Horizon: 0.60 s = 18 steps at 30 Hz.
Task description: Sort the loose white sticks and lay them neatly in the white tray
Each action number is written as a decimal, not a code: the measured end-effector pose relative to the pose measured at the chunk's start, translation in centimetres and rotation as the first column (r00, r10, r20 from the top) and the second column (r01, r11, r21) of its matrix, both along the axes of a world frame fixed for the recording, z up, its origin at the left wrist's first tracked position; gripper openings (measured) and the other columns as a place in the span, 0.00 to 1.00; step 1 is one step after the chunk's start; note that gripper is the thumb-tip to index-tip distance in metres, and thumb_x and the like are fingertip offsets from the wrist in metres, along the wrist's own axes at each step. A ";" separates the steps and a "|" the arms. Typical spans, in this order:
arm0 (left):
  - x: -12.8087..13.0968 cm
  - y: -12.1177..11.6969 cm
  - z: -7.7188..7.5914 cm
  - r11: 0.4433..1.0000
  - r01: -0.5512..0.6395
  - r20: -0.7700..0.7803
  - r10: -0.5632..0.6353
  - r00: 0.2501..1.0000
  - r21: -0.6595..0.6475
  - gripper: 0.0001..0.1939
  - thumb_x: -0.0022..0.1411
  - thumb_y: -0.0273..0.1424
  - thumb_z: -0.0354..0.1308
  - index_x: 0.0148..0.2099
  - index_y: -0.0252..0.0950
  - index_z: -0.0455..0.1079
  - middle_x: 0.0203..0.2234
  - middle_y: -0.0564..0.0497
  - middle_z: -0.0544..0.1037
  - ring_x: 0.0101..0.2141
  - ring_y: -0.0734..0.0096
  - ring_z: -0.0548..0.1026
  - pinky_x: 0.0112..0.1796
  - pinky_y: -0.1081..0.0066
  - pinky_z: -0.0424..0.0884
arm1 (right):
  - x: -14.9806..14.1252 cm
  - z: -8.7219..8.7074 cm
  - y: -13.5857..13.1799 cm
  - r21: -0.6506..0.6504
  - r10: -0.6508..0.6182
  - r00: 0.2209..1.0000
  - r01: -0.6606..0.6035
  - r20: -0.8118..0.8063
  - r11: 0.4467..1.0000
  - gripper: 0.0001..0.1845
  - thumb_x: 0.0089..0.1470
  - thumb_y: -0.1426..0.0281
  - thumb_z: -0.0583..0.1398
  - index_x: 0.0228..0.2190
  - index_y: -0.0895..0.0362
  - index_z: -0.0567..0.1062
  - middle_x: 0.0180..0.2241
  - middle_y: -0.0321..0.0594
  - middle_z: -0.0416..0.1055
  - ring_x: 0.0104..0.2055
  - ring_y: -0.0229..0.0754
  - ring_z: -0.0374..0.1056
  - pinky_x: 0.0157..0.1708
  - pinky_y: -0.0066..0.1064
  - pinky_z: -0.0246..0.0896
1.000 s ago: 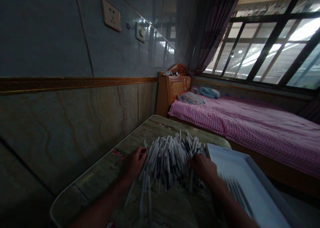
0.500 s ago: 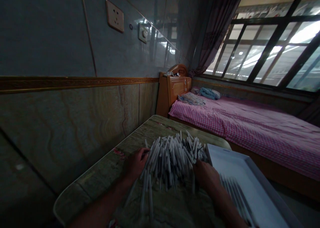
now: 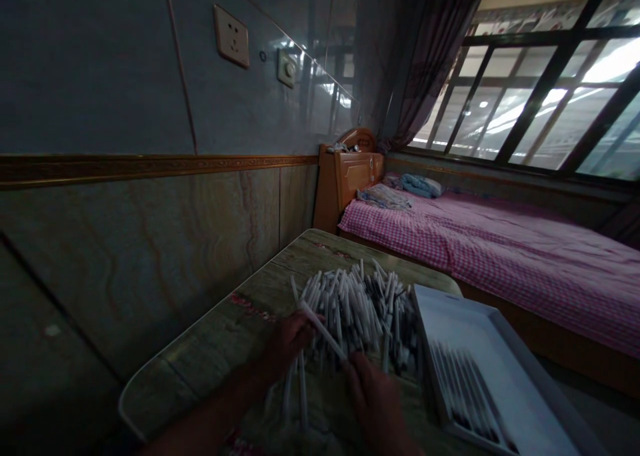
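Observation:
A slim white pen-like stick slants between my two hands above the table. My right hand is closed on its lower end, and the curled fingers of my left hand grip it nearer the upper end. Behind them lies a large heap of similar white sticks, some with dark parts; their exact kind is too blurred to tell. A few loose sticks lie on the near side of the heap, below my left hand.
A shallow white tray at the table's right side holds a row of sticks with dark ends. The marble-patterned table stands near a tiled wall. Beyond it is a bed with a pink checked sheet.
My right hand has drawn back from the heap's right side toward the middle with a stick. My left hand has moved right from the heap's left edge onto that stick.

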<state>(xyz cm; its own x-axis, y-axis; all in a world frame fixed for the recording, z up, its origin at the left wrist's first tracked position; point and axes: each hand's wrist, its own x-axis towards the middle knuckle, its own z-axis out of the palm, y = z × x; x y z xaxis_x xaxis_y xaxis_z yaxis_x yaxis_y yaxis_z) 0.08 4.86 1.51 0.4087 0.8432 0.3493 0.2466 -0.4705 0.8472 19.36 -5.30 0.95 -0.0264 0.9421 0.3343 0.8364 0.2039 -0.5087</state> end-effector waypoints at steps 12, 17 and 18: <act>1.7 -0.2 0.8 0.931 -0.107 0.380 0.245 0.892 -0.350 0.19 0.55 0.47 0.55 0.32 0.34 0.71 0.22 0.51 0.75 0.22 0.73 0.70 0.24 0.74 0.66 | 1.8 1.0 -0.7 -0.115 -0.229 0.923 0.275 0.309 0.955 0.08 0.59 0.68 0.51 0.37 0.54 0.69 0.38 0.42 0.73 0.37 0.43 0.72 0.29 0.28 0.59; 1.4 0.5 0.9 0.881 -0.251 0.336 0.396 0.854 -0.401 0.23 0.52 0.52 0.55 0.33 0.36 0.70 0.25 0.50 0.78 0.27 0.66 0.75 0.27 0.70 0.69 | 2.2 1.1 -0.1 -0.258 -0.238 0.884 0.359 0.403 0.897 0.11 0.59 0.71 0.48 0.37 0.55 0.69 0.38 0.44 0.73 0.37 0.45 0.73 0.26 0.29 0.59; 1.3 0.6 0.9 0.874 -0.264 0.332 0.411 0.849 -0.407 0.23 0.52 0.52 0.54 0.33 0.36 0.70 0.25 0.50 0.78 0.26 0.66 0.75 0.27 0.70 0.69 | 2.2 1.2 0.1 -0.274 -0.239 0.879 0.370 0.412 0.888 0.11 0.60 0.71 0.47 0.37 0.55 0.69 0.37 0.44 0.73 0.37 0.45 0.73 0.26 0.29 0.58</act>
